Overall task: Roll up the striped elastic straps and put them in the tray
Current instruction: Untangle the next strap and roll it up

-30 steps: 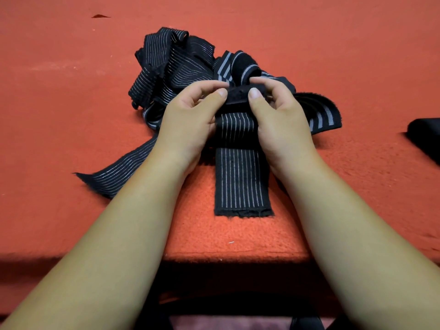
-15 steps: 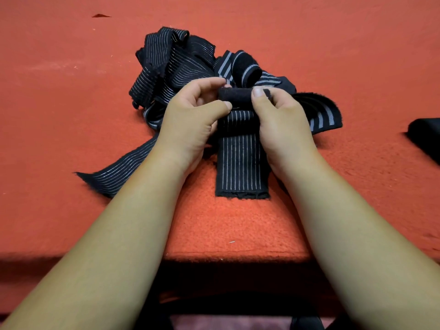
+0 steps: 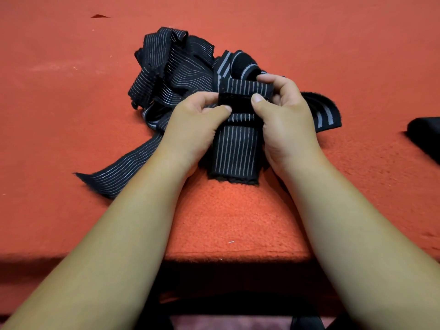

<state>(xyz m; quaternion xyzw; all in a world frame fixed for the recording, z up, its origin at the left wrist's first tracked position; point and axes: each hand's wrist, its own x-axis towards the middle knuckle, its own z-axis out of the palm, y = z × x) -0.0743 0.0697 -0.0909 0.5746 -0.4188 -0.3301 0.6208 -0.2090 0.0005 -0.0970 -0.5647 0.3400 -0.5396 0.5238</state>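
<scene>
Head view: left hand (image 3: 192, 126) and right hand (image 3: 287, 125), fingers curled, pinch the striped strap (image 3: 235, 152) at its seemingly rolled end.

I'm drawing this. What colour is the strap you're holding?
The strap is black with thin white stripes; head view.

- A dark object (image 3: 426, 139) is cut off by the right edge; unidentifiable.
- The left hand (image 3: 192, 129) and right hand (image 3: 285, 122) hide both ends of the strap roll (image 3: 235, 101).

Black striped strap (image 3: 234, 148) half-rolled; tangled strap pile (image 3: 176, 75) behind.
</scene>
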